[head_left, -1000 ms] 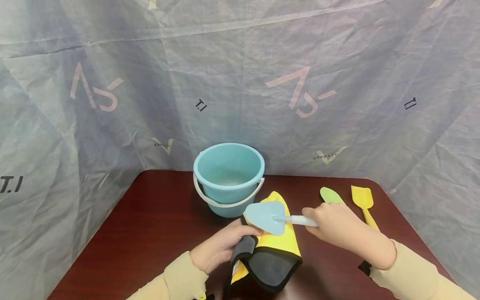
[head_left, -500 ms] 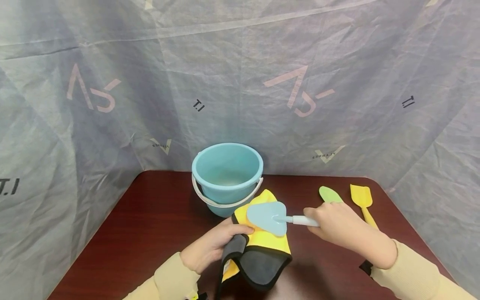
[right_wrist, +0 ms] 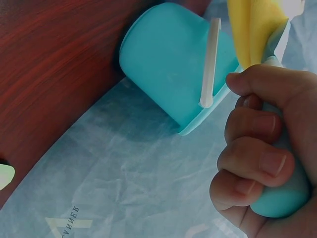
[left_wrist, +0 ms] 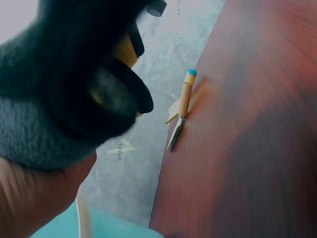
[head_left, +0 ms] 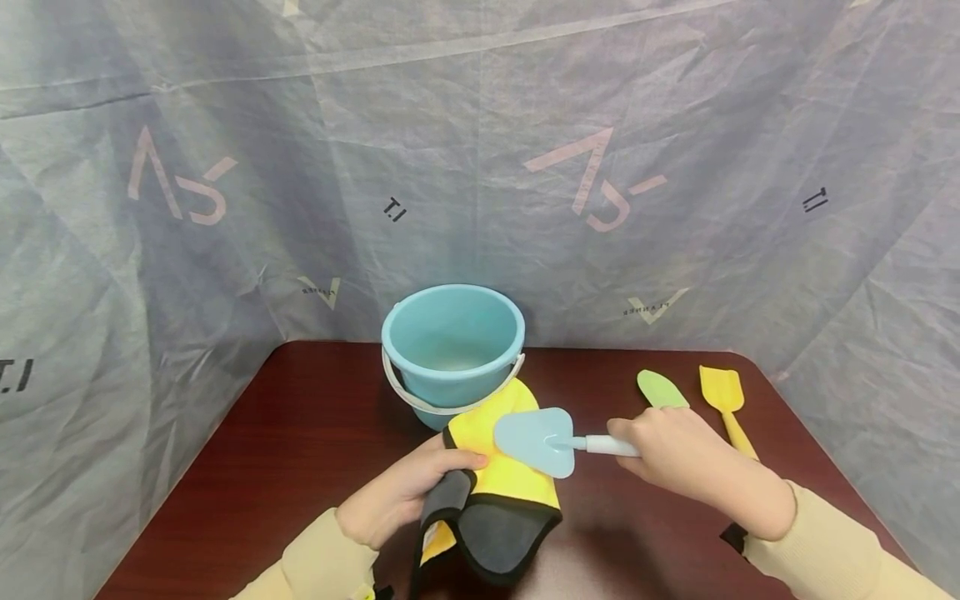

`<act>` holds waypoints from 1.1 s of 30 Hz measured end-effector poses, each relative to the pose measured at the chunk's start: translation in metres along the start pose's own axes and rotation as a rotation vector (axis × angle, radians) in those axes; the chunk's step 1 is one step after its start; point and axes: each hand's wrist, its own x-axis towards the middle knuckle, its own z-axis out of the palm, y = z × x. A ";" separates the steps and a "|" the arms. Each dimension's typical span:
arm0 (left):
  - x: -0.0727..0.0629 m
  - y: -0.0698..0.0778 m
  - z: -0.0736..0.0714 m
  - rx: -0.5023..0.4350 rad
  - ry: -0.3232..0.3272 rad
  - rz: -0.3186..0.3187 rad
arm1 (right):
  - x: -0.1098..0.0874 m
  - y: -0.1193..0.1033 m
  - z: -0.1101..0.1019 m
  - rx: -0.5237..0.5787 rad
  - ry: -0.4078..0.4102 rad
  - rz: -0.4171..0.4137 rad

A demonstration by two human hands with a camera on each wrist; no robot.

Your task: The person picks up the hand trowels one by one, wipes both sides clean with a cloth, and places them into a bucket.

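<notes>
My left hand (head_left: 401, 492) grips a yellow cloth (head_left: 517, 479) with a dark grey underside and black edging, its thumb on the yellow face. In the left wrist view the bunched grey side of the cloth (left_wrist: 29, 134) fills the upper left. My right hand (head_left: 686, 458) holds a light blue garden trowel (head_left: 534, 442) by its white handle, blade pointing left. The blade overlaps the yellow face of the cloth. In the right wrist view, fingers curl round the handle, whose teal end (right_wrist: 282, 201) sticks out below them.
A light blue bucket (head_left: 453, 379) with a white bail handle stands just beyond the cloth. At the back right lie a green-bladed trowel (head_left: 660, 389) and a yellow shovel (head_left: 723, 392). A grey printed sheet (head_left: 480, 167) hangs behind the dark red table (head_left: 300, 433).
My left hand and the cloth have slid leftward relative to the trowel blade, leaving more of the blade's right end past the cloth's edge. My right hand has hardly moved.
</notes>
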 end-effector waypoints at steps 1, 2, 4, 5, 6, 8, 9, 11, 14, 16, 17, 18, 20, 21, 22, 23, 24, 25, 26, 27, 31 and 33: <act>-0.001 0.001 0.000 0.002 0.000 -0.001 | 0.000 0.000 0.000 0.000 0.001 -0.001; -0.002 0.001 -0.001 0.004 0.000 0.000 | 0.000 0.000 0.000 -0.001 0.005 -0.002; -0.005 0.003 -0.001 0.005 -0.001 0.005 | -0.001 -0.001 0.000 -0.003 0.015 -0.007; -0.005 0.003 -0.001 0.006 -0.003 0.008 | -0.001 -0.001 0.000 -0.004 0.021 -0.008; -0.006 0.003 -0.002 0.005 -0.007 0.009 | -0.001 -0.001 0.000 -0.004 0.025 -0.010; -0.007 0.004 -0.002 0.005 -0.015 0.012 | -0.002 -0.001 -0.001 -0.005 0.035 -0.015; -0.008 0.004 -0.003 0.004 -0.019 0.012 | -0.002 -0.001 -0.001 -0.005 0.039 -0.018; -0.009 0.004 -0.004 0.002 -0.024 0.008 | -0.002 -0.001 -0.001 -0.007 0.045 -0.022; -0.012 0.004 -0.006 0.003 -0.017 0.005 | -0.003 0.000 0.000 -0.016 0.052 -0.027; -0.014 0.004 -0.008 0.003 -0.011 0.004 | -0.003 0.001 0.000 -0.023 0.056 -0.029; -0.016 0.004 -0.009 0.004 -0.008 0.004 | -0.003 0.001 0.000 -0.028 0.057 -0.030; -0.017 0.005 -0.009 0.006 -0.006 0.006 | -0.004 0.001 0.001 -0.033 0.058 -0.030; -0.020 0.005 -0.011 0.007 -0.001 0.007 | -0.004 0.002 0.001 -0.038 0.056 -0.033; -0.021 0.005 -0.012 0.006 -0.001 0.006 | -0.004 0.002 0.001 -0.040 0.057 -0.036; -0.022 0.005 -0.012 0.006 0.002 0.007 | -0.004 0.002 0.001 -0.041 0.056 -0.037; -0.024 0.005 -0.013 0.006 0.004 0.010 | -0.004 0.002 0.000 -0.042 0.055 -0.037; -0.025 0.005 -0.014 0.005 0.004 0.012 | -0.004 0.002 0.000 -0.041 0.054 -0.039; -0.026 0.005 -0.014 0.002 0.005 0.013 | -0.004 0.002 0.000 -0.039 0.054 -0.043; -0.027 0.006 -0.015 0.001 0.006 0.016 | -0.004 0.002 0.000 -0.039 0.056 -0.045; -0.028 0.006 -0.015 -0.001 0.008 0.018 | -0.004 0.002 0.000 -0.039 0.058 -0.047; -0.032 0.007 -0.017 0.002 0.020 0.017 | -0.004 0.002 0.000 -0.049 0.064 -0.056; -0.034 0.007 -0.017 0.008 0.029 0.013 | -0.005 0.002 0.001 -0.053 0.055 -0.054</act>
